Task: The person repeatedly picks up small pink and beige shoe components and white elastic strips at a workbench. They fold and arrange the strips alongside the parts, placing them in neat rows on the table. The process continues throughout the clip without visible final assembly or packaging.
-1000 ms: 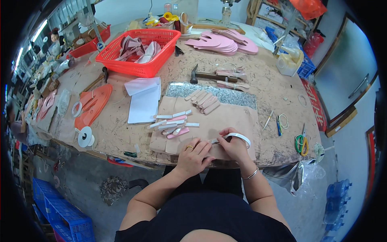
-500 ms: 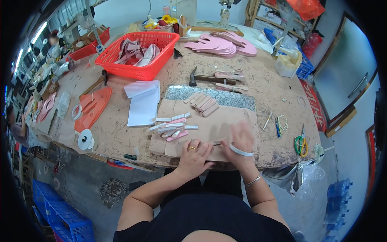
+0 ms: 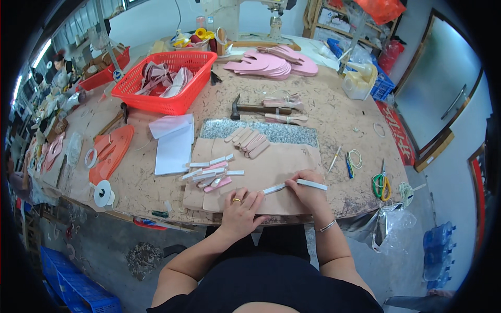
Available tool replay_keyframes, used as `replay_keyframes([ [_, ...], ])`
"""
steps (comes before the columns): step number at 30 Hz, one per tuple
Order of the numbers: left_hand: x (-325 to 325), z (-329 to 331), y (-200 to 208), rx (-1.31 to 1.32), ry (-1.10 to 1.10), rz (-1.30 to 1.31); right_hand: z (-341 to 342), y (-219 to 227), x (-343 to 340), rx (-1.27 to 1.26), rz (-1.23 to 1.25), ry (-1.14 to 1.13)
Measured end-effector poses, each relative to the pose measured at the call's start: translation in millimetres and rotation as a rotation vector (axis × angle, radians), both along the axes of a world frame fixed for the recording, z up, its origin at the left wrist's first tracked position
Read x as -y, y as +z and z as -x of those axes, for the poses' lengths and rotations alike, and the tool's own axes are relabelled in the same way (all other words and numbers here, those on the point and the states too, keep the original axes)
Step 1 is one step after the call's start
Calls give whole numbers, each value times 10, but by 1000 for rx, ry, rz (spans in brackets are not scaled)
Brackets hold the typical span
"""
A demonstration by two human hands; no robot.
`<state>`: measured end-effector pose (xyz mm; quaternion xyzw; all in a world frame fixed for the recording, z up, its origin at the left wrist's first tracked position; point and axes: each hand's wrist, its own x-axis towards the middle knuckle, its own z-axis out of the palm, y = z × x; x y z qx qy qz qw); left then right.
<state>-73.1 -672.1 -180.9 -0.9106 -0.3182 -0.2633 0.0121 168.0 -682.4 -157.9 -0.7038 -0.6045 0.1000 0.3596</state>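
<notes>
On the cardboard sheet (image 3: 235,201) at the table's front edge, my left hand (image 3: 241,209) lies flat, a ring on one finger and its thumb apart. Its fingertips touch or nearly touch the end of a narrow white strip (image 3: 274,189). My right hand (image 3: 309,197) pinches a white strip (image 3: 313,184) that sticks out to the right. Whether both white lengths are one piece is hidden by the fingers. Left of my hands lies a loose pile of pink and white strips (image 3: 211,173). Beyond it, several pale pink strips (image 3: 249,141) with rounded ends are bunched together.
A grey speckled slab (image 3: 282,136) lies under the sheet's far edge, with a hammer (image 3: 261,109) behind it. A red basket (image 3: 172,101), pink cut pieces (image 3: 274,63) and white paper (image 3: 175,148) lie farther off. Scissors (image 3: 385,185) and a pen (image 3: 334,159) are at right.
My blurred right hand has settled, with its fingers now pinched at the white strip. A white length now shows between my hands. The whole view has shifted slightly.
</notes>
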Motion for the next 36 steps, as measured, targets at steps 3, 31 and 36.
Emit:
replay_keyframes([
  [3,14,8,35,28,-13,42,-11,-52,-16,119,-69,37],
  [31,-913,529,239,301,315,-47,446,-27,395,29,-486,310],
  [36,-1124,-254,208,356,59,90,189,-137,286,-190,-466,19],
])
